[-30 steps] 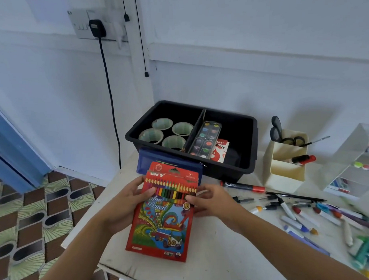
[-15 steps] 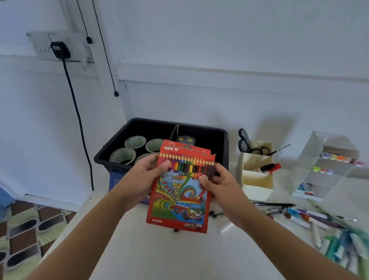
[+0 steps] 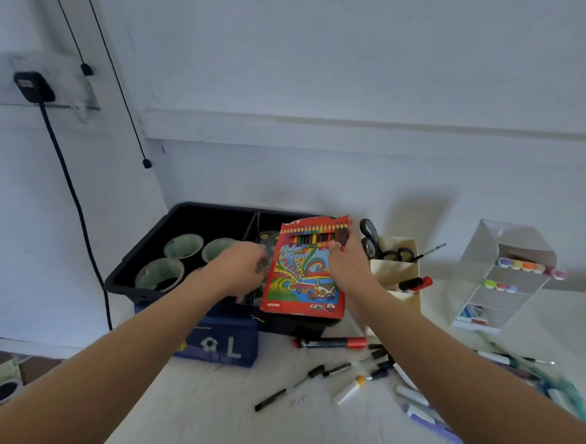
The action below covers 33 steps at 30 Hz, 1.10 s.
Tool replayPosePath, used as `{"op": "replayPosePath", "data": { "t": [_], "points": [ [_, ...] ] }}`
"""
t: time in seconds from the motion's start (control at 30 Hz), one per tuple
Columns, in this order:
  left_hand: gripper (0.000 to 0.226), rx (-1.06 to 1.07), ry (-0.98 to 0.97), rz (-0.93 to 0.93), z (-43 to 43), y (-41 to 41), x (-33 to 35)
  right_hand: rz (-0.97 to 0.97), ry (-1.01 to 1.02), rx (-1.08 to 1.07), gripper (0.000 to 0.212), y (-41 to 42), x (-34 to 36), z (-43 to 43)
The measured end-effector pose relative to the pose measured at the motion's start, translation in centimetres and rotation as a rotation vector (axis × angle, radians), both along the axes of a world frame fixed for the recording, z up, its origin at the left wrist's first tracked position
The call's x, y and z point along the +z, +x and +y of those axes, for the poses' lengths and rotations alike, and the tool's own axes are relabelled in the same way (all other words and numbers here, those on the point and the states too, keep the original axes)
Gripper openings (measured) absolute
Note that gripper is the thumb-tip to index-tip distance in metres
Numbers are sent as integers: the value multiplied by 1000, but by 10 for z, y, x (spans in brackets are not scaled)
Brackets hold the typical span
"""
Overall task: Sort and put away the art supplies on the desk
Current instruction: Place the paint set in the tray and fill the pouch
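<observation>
My right hand [image 3: 348, 263] holds the red colour pencil box [image 3: 303, 282] by its right edge, upright over the right compartment of the black bin [image 3: 144, 266]. My left hand [image 3: 240, 269] reaches into the bin just left of the box; it is blurred, and I cannot make out whether its fingers hold anything. Several pale green cups [image 3: 183, 246] sit in the bin's left compartment. A paint palette [image 3: 268, 237] shows partly behind the box.
A blue pencil case [image 3: 224, 342] lies in front of the bin. Loose markers and pens [image 3: 343, 366] are scattered on the white desk [image 3: 212, 411]. A cream holder [image 3: 396, 268] with scissors and a clear organiser [image 3: 502, 279] stand at the right.
The pencil box has risen from the desk and moved back over the bin. My left hand has let go of it and reached into the bin.
</observation>
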<state>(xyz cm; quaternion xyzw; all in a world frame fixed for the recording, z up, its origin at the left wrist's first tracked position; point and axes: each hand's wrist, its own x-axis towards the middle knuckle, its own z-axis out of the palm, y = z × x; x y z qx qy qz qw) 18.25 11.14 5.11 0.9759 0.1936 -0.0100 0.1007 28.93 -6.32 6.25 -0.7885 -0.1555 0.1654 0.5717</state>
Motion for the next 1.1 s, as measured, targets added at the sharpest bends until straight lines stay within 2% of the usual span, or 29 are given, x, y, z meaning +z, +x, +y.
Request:
{"op": "replayPosePath", "data": {
  "t": [0.07,0.17,0.27,0.37,0.47,0.53,0.77,0.87,1.0,1.1],
  "points": [
    [24,-18,43,75,3,12,-5,-54,-9,-37,34,7,-2,10],
    [50,19,92,133,5,26,-18,-159,-82,-66,36,19,-5,23],
    [83,35,243,233,-1,40,-33,-229,-146,-78,34,27,-10,30],
    [96,62,378,291,-8,50,-41,-272,-227,-47,36,32,-14,31],
    [93,53,463,280,-10,54,-39,-304,-320,3,41,36,-15,28],
    [90,50,443,262,-9,55,-36,-349,-379,17,43,38,-16,26],
    [58,102,137,227,-1,57,-17,-247,-400,42,48,36,-21,25],
    [36,109,102,194,-1,55,-13,-259,-499,117,67,37,-22,30],
    [25,101,139,97,-5,50,-11,-80,-464,182,74,28,-24,41],
    [30,99,150,54,-6,45,-9,17,-438,200,72,19,-36,53]
  ]
}}
